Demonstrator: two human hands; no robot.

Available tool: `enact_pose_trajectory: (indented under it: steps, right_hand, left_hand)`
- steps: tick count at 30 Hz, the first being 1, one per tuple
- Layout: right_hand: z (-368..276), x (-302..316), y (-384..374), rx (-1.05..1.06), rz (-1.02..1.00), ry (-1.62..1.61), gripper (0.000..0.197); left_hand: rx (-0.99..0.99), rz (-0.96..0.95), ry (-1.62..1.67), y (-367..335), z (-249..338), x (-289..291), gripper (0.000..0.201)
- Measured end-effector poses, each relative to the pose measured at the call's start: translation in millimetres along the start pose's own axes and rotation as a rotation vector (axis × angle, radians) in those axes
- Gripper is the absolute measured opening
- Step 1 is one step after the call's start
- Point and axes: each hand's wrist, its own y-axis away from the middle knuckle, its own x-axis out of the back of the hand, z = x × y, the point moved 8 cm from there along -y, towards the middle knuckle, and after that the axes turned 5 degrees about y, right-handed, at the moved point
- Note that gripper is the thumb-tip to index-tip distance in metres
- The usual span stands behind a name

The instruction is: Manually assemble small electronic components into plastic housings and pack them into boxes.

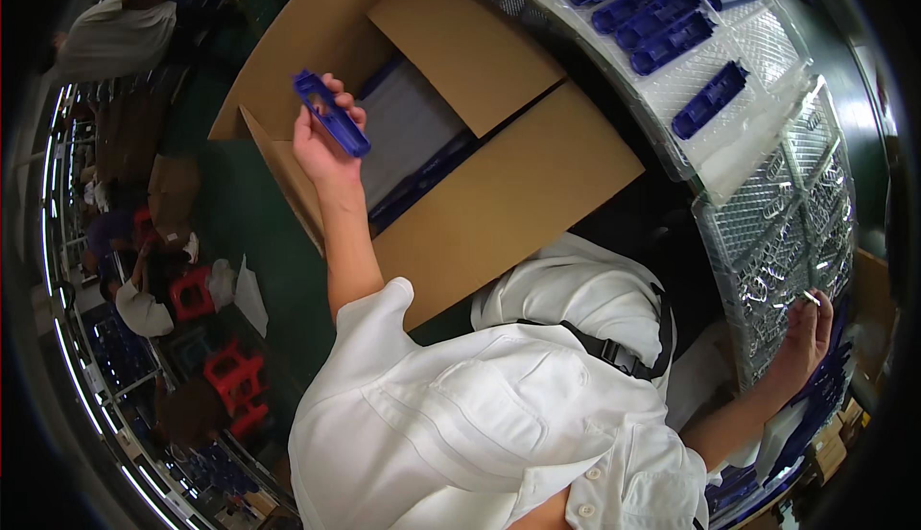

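My left hand is raised over the left side of an open cardboard box. Its fingers wrap round a long, hollow blue plastic housing, which is tilted with its open side facing up. Far to the right, my right hand pinches a small shiny, pale piece between its fingertips. That hand is above the near end of a clear plastic tray holding many small shiny parts. What the tiny piece is exactly cannot be made out.
Inside the box, a grey sheet lies with blue parts along its edges. Several blue housings rest on a clear moulded tray at the far right. More blue parts are stacked near my right forearm. Red stools and other people are at left.
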Motion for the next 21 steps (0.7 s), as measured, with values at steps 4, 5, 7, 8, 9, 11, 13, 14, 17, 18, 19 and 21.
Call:
enact_pose_trajectory:
  steps: [4,5,7,8,9,11,13,14,17,18,19,21]
  right_hand:
    - [-40.6,-56.6,39.8,0.141,-0.097,-0.021,0.021]
    - [-49.7,-66.0,47.9,0.19,-0.151,-0.014,0.021]
    - [-70.2,-87.1,61.5,0.252,-0.165,-0.022,0.021]
    - [-82.4,-95.0,67.8,0.267,-0.137,0.011,0.022]
    - [-93.9,-101.1,74.4,0.28,-0.105,0.045,0.022]
    - [-100.2,-101.6,82.8,0.206,0.049,0.078,0.022]
    - [-99.0,-97.5,82.9,0.281,0.032,0.164,0.022]
    - [-95.5,-91.3,81.6,0.278,0.066,0.179,0.022]
    - [-95.0,-89.2,81.7,0.409,0.038,0.433,0.018]
    - [-94.1,-87.4,83.0,0.436,0.058,0.502,0.017]
    - [-93.9,-87.0,85.1,0.464,0.073,0.57,0.016]
    - [-88.0,-83.4,86.8,0.39,0.075,0.552,0.016]
  left_hand:
    - [0.65,-0.225,0.392,83.7,-149.7,-137.1,0.066]
    - [0.812,-0.268,0.389,109.7,-184.2,-162.7,0.07]
    - [1.057,-0.326,0.317,165.1,-241.7,-203.5,0.06]
    - [1.108,-0.351,0.245,185.9,-265.7,-214.3,0.058]
    - [1.161,-0.381,0.172,203.7,-287.6,-224.6,0.057]
    - [1.303,-0.525,-0.012,234.6,-322.9,-244.5,0.057]
    - [1.411,-0.637,-0.193,260.7,-347.5,-249.8,0.06]
    - [1.376,-0.699,-0.302,268.9,-352.9,-256.1,0.06]
    - [1.35,-0.754,-0.404,285.4,-367.8,-261.2,0.059]
    - [1.35,-0.736,-0.4,287.0,-371.2,-260.2,0.059]
    - [1.361,-0.74,-0.403,289.6,-372.5,-260.5,0.059]
    - [1.304,-0.81,-0.451,290.7,-372.3,-264.3,0.056]
